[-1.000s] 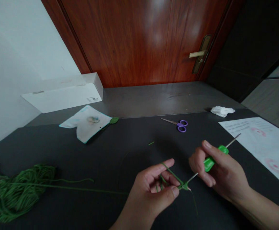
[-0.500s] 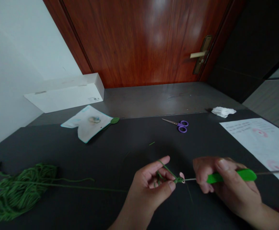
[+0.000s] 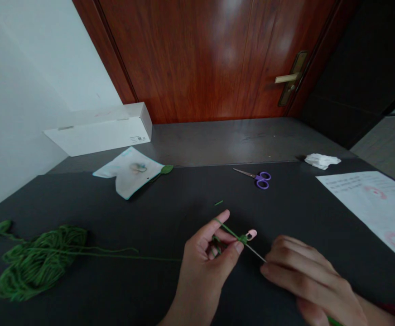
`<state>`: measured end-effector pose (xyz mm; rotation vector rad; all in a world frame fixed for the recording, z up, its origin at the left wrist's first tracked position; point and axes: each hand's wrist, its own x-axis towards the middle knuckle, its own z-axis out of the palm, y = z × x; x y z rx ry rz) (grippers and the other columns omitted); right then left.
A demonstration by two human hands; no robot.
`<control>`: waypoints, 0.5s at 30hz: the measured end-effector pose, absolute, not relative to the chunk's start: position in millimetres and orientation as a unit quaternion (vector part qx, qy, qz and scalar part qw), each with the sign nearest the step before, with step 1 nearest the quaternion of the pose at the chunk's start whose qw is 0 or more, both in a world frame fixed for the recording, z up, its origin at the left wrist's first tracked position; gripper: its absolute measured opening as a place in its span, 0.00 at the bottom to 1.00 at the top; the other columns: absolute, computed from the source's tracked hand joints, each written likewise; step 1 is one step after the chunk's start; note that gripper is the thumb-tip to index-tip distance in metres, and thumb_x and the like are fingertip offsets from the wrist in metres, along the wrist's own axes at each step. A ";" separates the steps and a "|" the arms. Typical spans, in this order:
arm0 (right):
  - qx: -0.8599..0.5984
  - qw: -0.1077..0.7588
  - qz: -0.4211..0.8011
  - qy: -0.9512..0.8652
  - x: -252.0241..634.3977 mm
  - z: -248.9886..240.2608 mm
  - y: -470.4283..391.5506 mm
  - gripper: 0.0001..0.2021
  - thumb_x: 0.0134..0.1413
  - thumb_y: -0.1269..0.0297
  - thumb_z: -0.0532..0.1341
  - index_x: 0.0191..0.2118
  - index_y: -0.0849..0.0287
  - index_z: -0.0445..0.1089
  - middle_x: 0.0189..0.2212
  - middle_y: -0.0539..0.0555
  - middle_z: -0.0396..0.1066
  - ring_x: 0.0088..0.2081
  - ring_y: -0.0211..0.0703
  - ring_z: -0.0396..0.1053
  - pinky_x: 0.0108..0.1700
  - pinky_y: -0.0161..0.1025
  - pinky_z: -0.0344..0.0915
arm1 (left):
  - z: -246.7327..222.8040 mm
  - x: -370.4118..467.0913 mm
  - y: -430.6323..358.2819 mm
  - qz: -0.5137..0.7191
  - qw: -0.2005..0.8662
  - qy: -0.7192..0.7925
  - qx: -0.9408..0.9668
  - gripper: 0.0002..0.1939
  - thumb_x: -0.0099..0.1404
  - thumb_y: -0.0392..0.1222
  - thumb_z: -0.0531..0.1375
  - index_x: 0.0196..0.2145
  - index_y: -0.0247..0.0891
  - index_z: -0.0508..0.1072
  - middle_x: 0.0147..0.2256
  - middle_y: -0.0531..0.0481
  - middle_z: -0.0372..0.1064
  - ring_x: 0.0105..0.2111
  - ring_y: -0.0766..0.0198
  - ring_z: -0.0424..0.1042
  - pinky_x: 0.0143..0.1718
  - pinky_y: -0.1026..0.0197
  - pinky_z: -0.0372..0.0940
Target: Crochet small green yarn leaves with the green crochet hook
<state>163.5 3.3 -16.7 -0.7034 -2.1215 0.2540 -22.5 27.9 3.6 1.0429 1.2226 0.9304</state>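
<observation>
My left hand (image 3: 209, 267) pinches a small piece of green crochet work (image 3: 243, 239) between thumb and finger, while green yarn runs taut over its raised index finger. A pink stitch marker (image 3: 251, 234) hangs on the work. My right hand (image 3: 315, 276) is closed around a crochet hook (image 3: 257, 253); its thin metal shaft reaches into the stitches, and most of the green handle is hidden beneath the hand. From the left hand, a strand leads back to a loose skein of green yarn (image 3: 43, 262) on the table's left side.
Purple-handled scissors (image 3: 261, 179) lie beyond my hands, near a short green yarn scrap (image 3: 218, 203). A white pouch (image 3: 132, 174) with a green crocheted leaf (image 3: 166, 169) lies left of them. A white box (image 3: 107, 133) stands behind. Printed paper (image 3: 370, 203) and crumpled tissue (image 3: 321, 160) are at right.
My right hand has turned palm-down and lowered, tilting the hook so its handle is mostly covered. The pink marker has swung up and to the right. The view has shifted slightly.
</observation>
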 end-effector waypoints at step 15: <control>-0.217 0.350 0.016 -0.911 177.0 -3.3 7.2 0.20 0.67 0.56 0.46 0.49 0.60 0.71 0.32 0.59 0.78 0.37 0.48 0.73 0.48 0.49 0.66 | 22.1 -34.5 36.2 0.346 0.773 0.409 0.339 0.26 0.49 0.33 0.69 0.48 0.40 0.75 0.23 0.59 0.67 0.25 0.71 0.64 0.37 0.63 0.58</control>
